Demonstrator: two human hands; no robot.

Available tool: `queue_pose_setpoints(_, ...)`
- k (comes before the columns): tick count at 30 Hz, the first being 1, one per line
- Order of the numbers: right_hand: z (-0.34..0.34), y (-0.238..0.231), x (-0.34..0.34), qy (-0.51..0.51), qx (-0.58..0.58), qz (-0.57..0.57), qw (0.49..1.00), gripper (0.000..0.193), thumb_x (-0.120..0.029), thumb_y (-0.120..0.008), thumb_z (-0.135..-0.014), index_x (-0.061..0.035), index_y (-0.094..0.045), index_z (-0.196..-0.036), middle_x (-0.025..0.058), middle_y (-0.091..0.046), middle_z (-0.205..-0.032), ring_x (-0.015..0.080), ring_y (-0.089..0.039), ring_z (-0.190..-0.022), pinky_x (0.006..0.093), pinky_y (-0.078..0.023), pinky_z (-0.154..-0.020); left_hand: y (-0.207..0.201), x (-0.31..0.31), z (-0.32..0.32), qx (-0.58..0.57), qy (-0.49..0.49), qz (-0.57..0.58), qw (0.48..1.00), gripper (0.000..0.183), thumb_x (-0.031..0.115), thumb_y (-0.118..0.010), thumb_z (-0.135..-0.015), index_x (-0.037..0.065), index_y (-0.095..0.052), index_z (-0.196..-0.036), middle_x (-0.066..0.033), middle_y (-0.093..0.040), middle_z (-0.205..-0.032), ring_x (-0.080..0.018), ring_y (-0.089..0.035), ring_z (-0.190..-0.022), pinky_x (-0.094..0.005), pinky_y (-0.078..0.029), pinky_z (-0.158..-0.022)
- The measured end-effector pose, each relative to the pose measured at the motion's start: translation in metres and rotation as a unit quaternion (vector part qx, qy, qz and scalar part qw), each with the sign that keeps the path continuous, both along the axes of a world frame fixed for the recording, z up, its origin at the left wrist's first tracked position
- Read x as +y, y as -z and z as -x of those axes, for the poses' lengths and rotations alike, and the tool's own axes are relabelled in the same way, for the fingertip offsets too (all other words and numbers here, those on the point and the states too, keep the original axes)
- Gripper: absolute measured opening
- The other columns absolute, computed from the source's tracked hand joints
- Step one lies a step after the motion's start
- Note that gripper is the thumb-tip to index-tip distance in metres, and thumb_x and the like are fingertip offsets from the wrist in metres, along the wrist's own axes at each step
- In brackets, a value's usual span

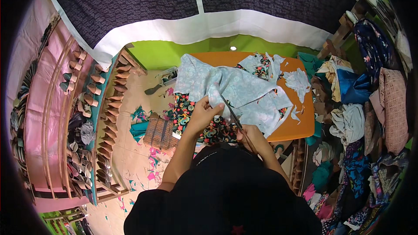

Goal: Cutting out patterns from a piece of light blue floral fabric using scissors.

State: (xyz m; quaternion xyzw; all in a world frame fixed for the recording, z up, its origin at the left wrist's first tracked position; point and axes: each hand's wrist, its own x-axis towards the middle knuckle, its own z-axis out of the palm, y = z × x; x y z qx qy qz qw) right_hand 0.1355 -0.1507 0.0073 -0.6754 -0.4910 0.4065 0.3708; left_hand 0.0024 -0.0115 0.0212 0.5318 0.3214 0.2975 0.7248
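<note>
My left hand (204,114) pinches a raised fold of patterned fabric (244,88), whose pale bluish side faces up. Its other face, black with a colourful floral print (185,114), hangs over the near left edge of the orange table (300,124). In my right hand (253,138) is a pair of dark scissors (236,121); the blades point up and left into the fabric just right of my left fingers. Part of the blades is hidden by the cloth, so how far apart they are I cannot tell. A long slit or fold line (259,100) crosses the cloth to the right.
Cut fabric scraps (297,82) lie on the table's right side. To the left, wooden shoe forms (112,117) line a rack, and a brown woven bag (161,131) sits on the scrap-strewn floor. Piled fabrics (348,122) fill the right side. A dark curtain (261,0) hangs behind.
</note>
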Motion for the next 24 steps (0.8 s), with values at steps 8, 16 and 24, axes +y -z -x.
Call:
queue_pose_setpoints(8, 0.023, -0.018, 0.002, 0.020, -0.173, -0.019, 0.984, 0.047, -0.039, -0.071, -0.062, 0.0017, -0.046, -0.062, 0.0169, -0.048, -0.056, 0.0346, -0.050, -0.054, 0.0387, -0.038, -0.051, 0.007, 0.030, 0.020, -0.003, -0.026, 0.007, 1.000, 0.012, 0.014, -0.055, -0.082, 0.002, -0.054, -0.081, 0.0039, -0.048, -0.063, -0.0038, -0.041, -0.054, -0.0187, -0.033, -0.050)
queue_pose_setpoints(16, 0.038, 0.009, -0.005, 0.014, 0.171, 0.048, 0.984, 0.087, -0.084, -0.034, -0.053, 0.0001, -0.046, -0.072, 0.0039, -0.043, -0.060, 0.0185, -0.047, -0.055, 0.0292, -0.035, -0.049, 0.005, 0.033, 0.029, -0.153, 0.055, 0.175, 0.971, 0.034, 0.010, -0.041, -0.085, -0.003, -0.038, -0.116, -0.0125, -0.052, -0.108, -0.0185, -0.054, -0.096, -0.0311, -0.045, -0.083)
queue_pose_setpoints(24, 0.045, 0.000, -0.008, 0.001, 0.183, 0.000, 0.983, 0.021, -0.020, -0.046, -0.083, -0.0011, -0.049, -0.074, 0.0009, -0.045, -0.056, 0.0101, -0.046, -0.050, 0.0212, -0.036, -0.046, 0.010, 0.030, 0.025, -0.145, 0.093, 0.190, 0.966, 0.035, 0.011, -0.039, -0.086, -0.003, -0.037, -0.118, -0.0114, -0.051, -0.109, -0.0172, -0.053, -0.099, -0.0304, -0.044, -0.084)
